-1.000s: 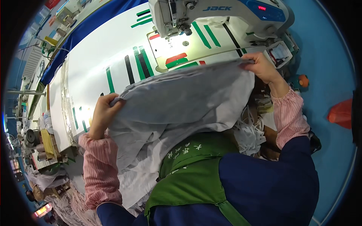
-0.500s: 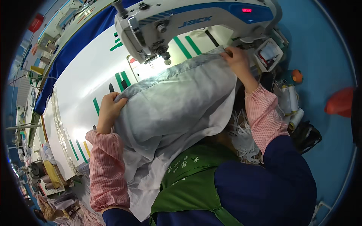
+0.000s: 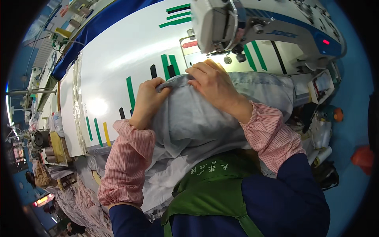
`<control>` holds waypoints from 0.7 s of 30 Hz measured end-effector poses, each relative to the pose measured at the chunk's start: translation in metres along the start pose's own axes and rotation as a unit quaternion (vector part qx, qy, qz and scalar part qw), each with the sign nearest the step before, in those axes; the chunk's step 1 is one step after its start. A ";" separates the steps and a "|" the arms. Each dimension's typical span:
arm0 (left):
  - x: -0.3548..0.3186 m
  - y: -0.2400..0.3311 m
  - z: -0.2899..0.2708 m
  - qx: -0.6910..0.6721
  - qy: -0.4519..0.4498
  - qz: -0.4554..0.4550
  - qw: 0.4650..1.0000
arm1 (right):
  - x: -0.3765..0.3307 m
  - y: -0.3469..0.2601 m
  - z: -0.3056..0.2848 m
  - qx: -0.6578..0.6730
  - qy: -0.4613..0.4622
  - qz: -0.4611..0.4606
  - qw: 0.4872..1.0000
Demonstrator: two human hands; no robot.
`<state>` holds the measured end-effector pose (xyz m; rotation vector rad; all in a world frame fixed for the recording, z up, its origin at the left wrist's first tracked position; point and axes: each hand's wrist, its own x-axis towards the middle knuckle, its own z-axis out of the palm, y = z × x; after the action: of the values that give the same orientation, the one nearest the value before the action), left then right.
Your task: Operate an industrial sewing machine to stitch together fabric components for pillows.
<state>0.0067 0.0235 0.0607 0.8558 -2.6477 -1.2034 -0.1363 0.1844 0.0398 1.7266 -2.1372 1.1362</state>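
A pale grey cloth [image 3: 197, 126] drapes from the white sewing table over my lap, its long hemmed edge turned toward the sewing machine [image 3: 209, 27]. At the left end of that edge, my left hand [image 3: 148, 100] pinches the cloth between thumb and fingers. Close beside it, my right hand [image 3: 219, 87] lies across the hem, fingers bent and closed on the edge; its fingertips partly hide the cloth there. Just beyond my right hand are the lit needle area and presser foot [image 3: 238, 50], apart from the cloth's gripped edge.
Green tape strips [image 3: 131, 94] and black ones mark the white tabletop [image 3: 106, 71]. A small white tray [image 3: 321, 85] stands right of the machine, with white thread cones [image 3: 323, 156] below it. A blue cloth [image 3: 94, 27] borders the far side. Piled fabric [image 3: 83, 197] lies lower left.
My right hand has let go of the hem's right end and come left, close to my left hand. The view has shifted, so the machine appears farther right.
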 end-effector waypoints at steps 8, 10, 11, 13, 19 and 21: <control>-0.003 0.000 0.000 -0.002 0.011 0.014 1.000 | -0.001 0.006 0.005 -0.025 0.004 -0.048 0.999; -0.003 -0.001 0.000 0.003 0.013 0.013 1.000 | -0.002 0.005 0.005 -0.026 0.020 -0.062 0.998; -0.003 0.001 0.000 0.002 0.014 0.009 1.000 | -0.002 0.005 0.005 -0.030 0.037 -0.074 0.996; -0.002 0.001 0.002 0.002 0.016 0.003 1.000 | -0.002 0.007 0.003 -0.036 0.032 -0.084 0.995; -0.001 -0.001 0.000 -0.008 0.013 0.026 1.000 | 0.000 0.000 -0.003 -0.046 0.043 -0.133 0.989; -0.001 0.000 0.000 -0.002 0.017 0.019 1.000 | -0.001 -0.001 -0.004 -0.047 0.044 -0.137 0.988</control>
<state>0.0080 0.0241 0.0607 0.8128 -2.6222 -1.1750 -0.1368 0.1878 0.0428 1.8218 -1.8023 1.0011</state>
